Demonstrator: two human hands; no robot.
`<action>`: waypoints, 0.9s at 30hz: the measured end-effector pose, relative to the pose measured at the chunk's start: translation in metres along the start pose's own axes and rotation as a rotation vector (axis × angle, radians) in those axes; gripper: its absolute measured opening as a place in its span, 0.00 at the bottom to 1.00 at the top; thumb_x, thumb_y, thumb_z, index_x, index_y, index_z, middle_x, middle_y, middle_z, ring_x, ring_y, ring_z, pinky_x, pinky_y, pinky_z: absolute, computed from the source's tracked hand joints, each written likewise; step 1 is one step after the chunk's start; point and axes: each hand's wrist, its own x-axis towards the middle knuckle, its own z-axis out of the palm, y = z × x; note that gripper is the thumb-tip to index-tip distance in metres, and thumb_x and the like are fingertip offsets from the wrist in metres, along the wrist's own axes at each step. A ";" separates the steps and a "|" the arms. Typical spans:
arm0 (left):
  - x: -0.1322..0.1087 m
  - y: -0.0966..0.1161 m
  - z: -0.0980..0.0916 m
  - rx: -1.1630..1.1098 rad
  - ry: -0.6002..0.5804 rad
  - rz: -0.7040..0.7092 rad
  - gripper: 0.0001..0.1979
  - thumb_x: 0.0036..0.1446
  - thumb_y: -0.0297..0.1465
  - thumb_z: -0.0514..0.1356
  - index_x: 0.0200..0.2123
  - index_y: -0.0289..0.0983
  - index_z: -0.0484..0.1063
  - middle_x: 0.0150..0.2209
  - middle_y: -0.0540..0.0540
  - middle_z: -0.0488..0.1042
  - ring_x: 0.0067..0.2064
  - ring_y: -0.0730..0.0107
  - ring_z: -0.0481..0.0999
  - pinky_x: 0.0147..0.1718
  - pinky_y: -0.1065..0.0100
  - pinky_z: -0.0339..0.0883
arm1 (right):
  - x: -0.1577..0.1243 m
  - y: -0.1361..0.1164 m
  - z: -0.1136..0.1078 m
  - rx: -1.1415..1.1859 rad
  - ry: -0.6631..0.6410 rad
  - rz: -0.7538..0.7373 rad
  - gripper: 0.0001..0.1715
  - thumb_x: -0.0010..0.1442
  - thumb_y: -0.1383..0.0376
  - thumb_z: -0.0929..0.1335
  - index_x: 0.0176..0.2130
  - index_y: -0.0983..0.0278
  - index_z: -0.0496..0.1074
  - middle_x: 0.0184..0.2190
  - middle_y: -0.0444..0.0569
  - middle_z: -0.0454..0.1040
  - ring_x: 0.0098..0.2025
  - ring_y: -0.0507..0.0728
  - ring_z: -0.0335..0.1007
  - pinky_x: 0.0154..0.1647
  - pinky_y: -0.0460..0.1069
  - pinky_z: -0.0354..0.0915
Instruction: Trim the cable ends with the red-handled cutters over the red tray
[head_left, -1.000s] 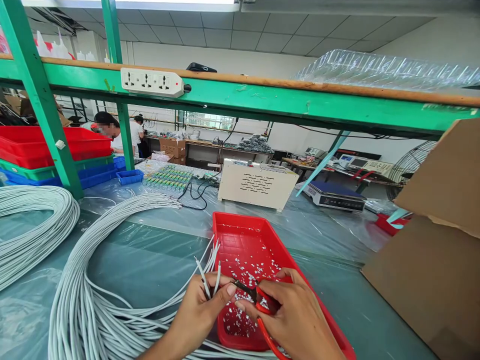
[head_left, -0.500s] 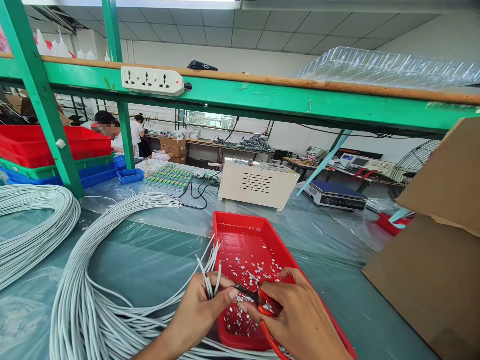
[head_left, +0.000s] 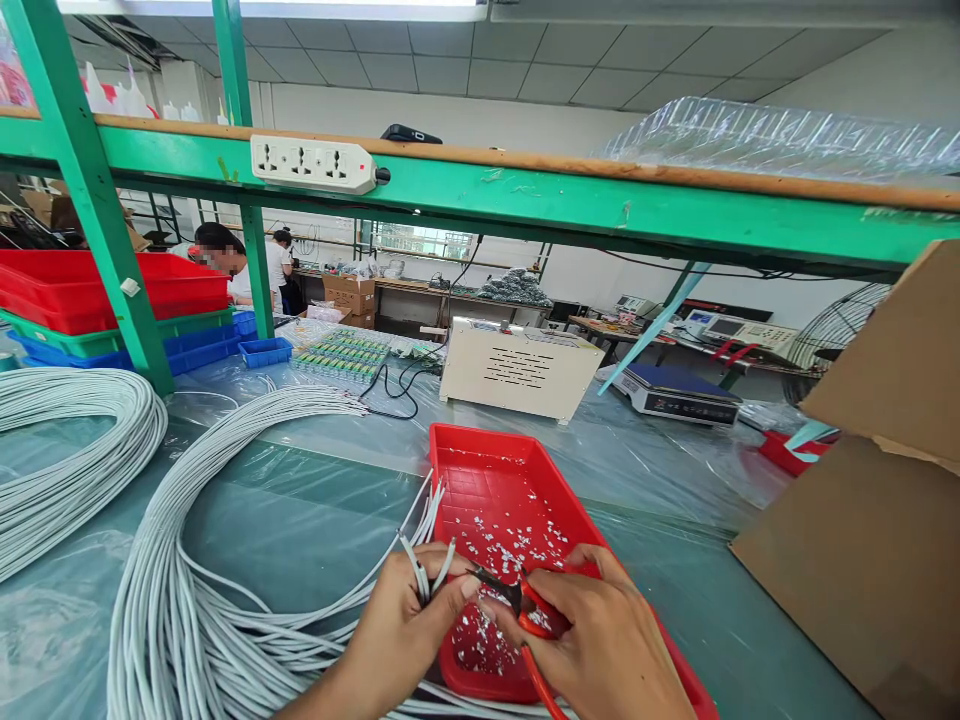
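My left hand [head_left: 401, 630] is closed round a few white cable ends [head_left: 424, 570] that stick up between its fingers. My right hand [head_left: 607, 640] grips red-handled scissors [head_left: 525, 615], whose dark blades point left at the cable ends by my left thumb. Both hands hover over the near part of a red tray [head_left: 480, 470] strewn with small white cut-off bits. The cables run back into a large white bundle [head_left: 195, 560] looped over the plastic-covered table.
A second white cable coil [head_left: 67, 450] lies at far left. A cream metal box [head_left: 517, 370] and a scale [head_left: 675, 395] stand behind the tray. Cardboard box [head_left: 877, 500] at right. Green shelf frame [head_left: 525, 205] overhead, stacked bins [head_left: 97, 300] left. People sit at benches behind.
The hands stay in nearly the same place over the tray. The cable ends in my left hand have shifted slightly and the view has tilted a little.
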 end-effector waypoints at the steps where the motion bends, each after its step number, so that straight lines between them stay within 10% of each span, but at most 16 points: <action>1: 0.001 0.000 -0.002 -0.012 -0.048 -0.010 0.12 0.53 0.34 0.53 0.30 0.31 0.70 0.30 0.44 0.66 0.34 0.70 0.64 0.36 0.71 0.57 | 0.000 0.001 0.000 -0.008 0.034 -0.029 0.22 0.54 0.55 0.63 0.17 0.65 0.58 0.14 0.42 0.61 0.21 0.52 0.56 0.36 0.48 0.48; 11: 0.008 -0.002 -0.002 -0.113 -0.015 -0.082 0.10 0.44 0.32 0.61 0.24 0.29 0.65 0.23 0.49 0.60 0.25 0.77 0.58 0.25 0.74 0.53 | 0.000 0.002 0.002 -0.037 0.020 -0.065 0.22 0.54 0.54 0.63 0.17 0.64 0.59 0.14 0.42 0.62 0.21 0.52 0.58 0.36 0.48 0.48; 19: -0.004 0.003 0.003 0.250 0.133 0.186 0.09 0.51 0.29 0.55 0.22 0.31 0.66 0.24 0.46 0.64 0.25 0.77 0.61 0.22 0.75 0.53 | -0.007 -0.011 0.004 -0.097 -0.035 0.089 0.27 0.55 0.50 0.59 0.15 0.64 0.59 0.14 0.45 0.62 0.23 0.55 0.55 0.29 0.48 0.45; 27: 0.003 -0.002 -0.003 0.096 0.035 0.011 0.09 0.51 0.32 0.56 0.29 0.30 0.67 0.31 0.44 0.67 0.34 0.70 0.66 0.35 0.71 0.58 | 0.002 -0.009 -0.005 -0.092 0.113 -0.054 0.18 0.55 0.60 0.62 0.17 0.65 0.61 0.14 0.42 0.63 0.18 0.50 0.56 0.39 0.50 0.48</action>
